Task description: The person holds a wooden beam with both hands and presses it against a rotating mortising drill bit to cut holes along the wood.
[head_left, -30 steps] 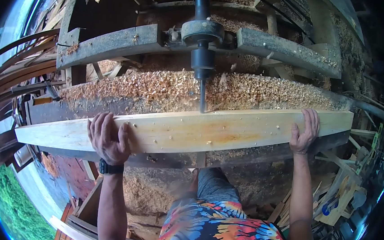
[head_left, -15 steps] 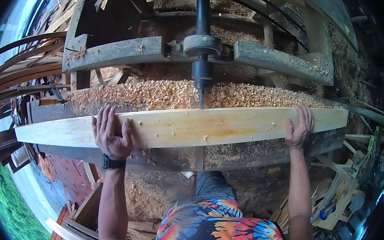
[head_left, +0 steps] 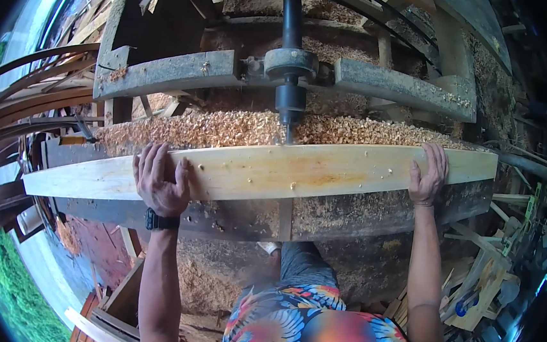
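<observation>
A long pale wooden plank (head_left: 273, 171) lies across the dark workbench (head_left: 243, 223), its left end a little nearer to me. My left hand (head_left: 162, 176), with a dark watch on its wrist, grips the plank left of its middle, fingers over the far edge and thumb on the top face. Toward the right end, my right hand (head_left: 430, 174) holds the plank the same way. Between the hands, a dark spindle (head_left: 291, 98) carries a slim bit (head_left: 290, 134) whose tip meets the plank's far edge. How deep the tip goes is hidden.
Wood chips (head_left: 225, 130) are heaped along the bench behind the plank. A heavy timber frame (head_left: 172, 70) holds the spindle's bearing (head_left: 291, 64). Curved wooden strips (head_left: 41, 101) are stacked at the left, and scrap boards (head_left: 483, 287) lie at the lower right.
The plank has shifted slightly away from me, toward the bit, with both hands keeping their hold. Some loose chips on its top have shifted.
</observation>
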A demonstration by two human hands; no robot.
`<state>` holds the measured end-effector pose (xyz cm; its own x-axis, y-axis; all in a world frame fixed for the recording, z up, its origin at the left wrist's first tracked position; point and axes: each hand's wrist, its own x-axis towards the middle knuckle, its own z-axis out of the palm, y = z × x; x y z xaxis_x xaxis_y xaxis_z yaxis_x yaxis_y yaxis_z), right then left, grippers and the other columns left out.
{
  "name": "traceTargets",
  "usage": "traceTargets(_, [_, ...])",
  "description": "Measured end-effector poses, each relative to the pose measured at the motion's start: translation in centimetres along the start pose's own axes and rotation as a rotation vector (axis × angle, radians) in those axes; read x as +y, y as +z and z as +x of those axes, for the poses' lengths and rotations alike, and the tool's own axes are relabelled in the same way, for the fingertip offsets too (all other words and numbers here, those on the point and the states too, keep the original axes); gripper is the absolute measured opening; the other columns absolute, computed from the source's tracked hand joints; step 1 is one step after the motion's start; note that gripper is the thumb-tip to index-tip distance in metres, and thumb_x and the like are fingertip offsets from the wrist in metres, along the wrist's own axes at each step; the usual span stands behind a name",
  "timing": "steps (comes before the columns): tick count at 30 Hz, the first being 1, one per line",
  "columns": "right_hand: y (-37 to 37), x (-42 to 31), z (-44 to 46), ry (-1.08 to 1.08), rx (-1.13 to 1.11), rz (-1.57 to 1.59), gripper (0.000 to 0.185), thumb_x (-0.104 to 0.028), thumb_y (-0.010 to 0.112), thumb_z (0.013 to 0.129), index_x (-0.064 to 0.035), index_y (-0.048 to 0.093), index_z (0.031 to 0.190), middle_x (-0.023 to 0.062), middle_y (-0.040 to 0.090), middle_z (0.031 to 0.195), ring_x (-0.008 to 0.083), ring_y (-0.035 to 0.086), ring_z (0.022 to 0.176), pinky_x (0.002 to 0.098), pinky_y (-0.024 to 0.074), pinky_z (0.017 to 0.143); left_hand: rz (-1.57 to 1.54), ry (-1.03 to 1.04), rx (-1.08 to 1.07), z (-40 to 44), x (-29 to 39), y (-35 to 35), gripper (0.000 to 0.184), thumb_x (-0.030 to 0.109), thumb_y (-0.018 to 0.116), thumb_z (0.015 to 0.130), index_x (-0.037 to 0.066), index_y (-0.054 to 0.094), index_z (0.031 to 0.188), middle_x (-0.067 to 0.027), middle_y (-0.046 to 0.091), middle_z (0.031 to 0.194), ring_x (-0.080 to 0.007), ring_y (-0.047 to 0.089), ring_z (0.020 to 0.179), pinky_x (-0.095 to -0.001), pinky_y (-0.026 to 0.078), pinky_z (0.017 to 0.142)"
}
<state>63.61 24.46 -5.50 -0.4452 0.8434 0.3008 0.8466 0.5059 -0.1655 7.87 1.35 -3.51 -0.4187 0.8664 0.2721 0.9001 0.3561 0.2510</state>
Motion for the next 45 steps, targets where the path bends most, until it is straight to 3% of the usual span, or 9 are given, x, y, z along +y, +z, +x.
traceTargets(5, [0.3,-0.1,-0.6,0.032,0.038,0.016,0.058,-0.046,0.067,0.097,-0.0019,0.069,0.135,0.0193,0.068,0.14,0.0419,0.057,0.14,0.0542,0.0358,0.122,-0.013,0.001,-0.005,0.3,0.3,0.0,0.04,0.037,0.075,0.094,0.005,0.073,0.118,-0.0168,0.073,0.125,-0.039,0.063,0.126,-0.0537,0.037,0.121])
traceTargets(9, [-0.3,-0.5,-2.0,0.032,0.036,0.024,0.06,-0.047,0.067,0.098,-0.002,0.068,0.138,0.0201,0.067,0.141,0.0425,0.056,0.142,0.0552,0.034,0.123,-0.01,0.005,-0.032,-0.8,-0.4,-0.1,0.043,0.041,0.072,0.096,0.005,0.072,0.12,-0.0187,0.072,0.125,-0.0389,0.063,0.126,-0.0545,0.034,0.124])
traceTargets(12, [-1.1,-1.4,-4.3,0.052,-0.002,0.019,0.062,-0.048,0.065,0.098,-0.0004,0.068,0.138,0.022,0.066,0.141,0.0446,0.055,0.142,0.0567,0.0337,0.123,-0.014,-0.004,-0.061,-2.3,0.1,-1.2,0.039,0.036,0.073,0.097,0.004,0.072,0.118,-0.0182,0.072,0.124,-0.04,0.062,0.126,-0.0528,0.036,0.121])
traceTargets(13, [-1.5,-1.7,-5.3,0.057,-0.004,0.014,0.062,-0.048,0.065,0.098,0.0001,0.068,0.138,0.0223,0.066,0.141,0.045,0.055,0.142,0.057,0.0337,0.122,-0.001,-0.007,-0.083,-3.0,-0.3,-1.3,0.044,0.042,0.07,0.097,0.005,0.071,0.121,-0.0179,0.072,0.125,-0.0378,0.063,0.125,-0.0552,0.033,0.124])
traceTargets(18, [-3.1,-3.4,-9.8,0.075,-0.002,0.003,0.065,-0.05,0.062,0.099,0.002,0.067,0.137,0.0219,0.067,0.139,0.0462,0.057,0.138,0.0594,0.0345,0.121,-0.026,0.031,-0.108,-5.2,-0.4,-2.9,0.038,0.034,0.072,0.096,0.004,0.071,0.119,-0.0177,0.071,0.125,-0.0396,0.062,0.126,-0.0552,0.034,0.123])
traceTargets(30, [-3.4,-3.9,-8.5,0.074,-0.035,0.027,0.068,-0.053,0.06,0.1,0.0049,0.067,0.136,0.0224,0.067,0.135,0.0472,0.058,0.135,0.0596,0.0372,0.118,0.003,0.046,-0.148,-4.5,-1.0,-3.0,0.041,0.037,0.068,0.097,0.003,0.071,0.12,-0.018,0.072,0.124,-0.0405,0.062,0.126,-0.0566,0.034,0.122])
traceTargets(37, [-3.4,-4.2,-8.3,0.086,-0.063,0.002,0.069,-0.054,0.058,0.101,0.0049,0.066,0.136,0.0221,0.067,0.136,0.0469,0.058,0.135,0.0593,0.0373,0.118,0.017,0.077,-0.173,-4.4,-1.3,-3.3,0.047,0.036,0.065,0.101,-0.001,0.071,0.131,-0.0213,0.07,0.131,-0.0421,0.06,0.129,-0.0567,0.036,0.121])
traceTargets(45, [-3.3,-4.2,-8.1,0.084,-0.074,0.002,0.07,-0.054,0.057,0.101,0.006,0.066,0.135,0.0233,0.066,0.136,0.0479,0.057,0.135,0.0588,0.0372,0.118,0.027,0.069,-0.17,-4.4,-1.4,-3.2,0.053,0.038,0.064,0.102,-0.004,0.07,0.134,-0.0222,0.07,0.13,-0.0428,0.06,0.129,-0.0568,0.035,0.122])
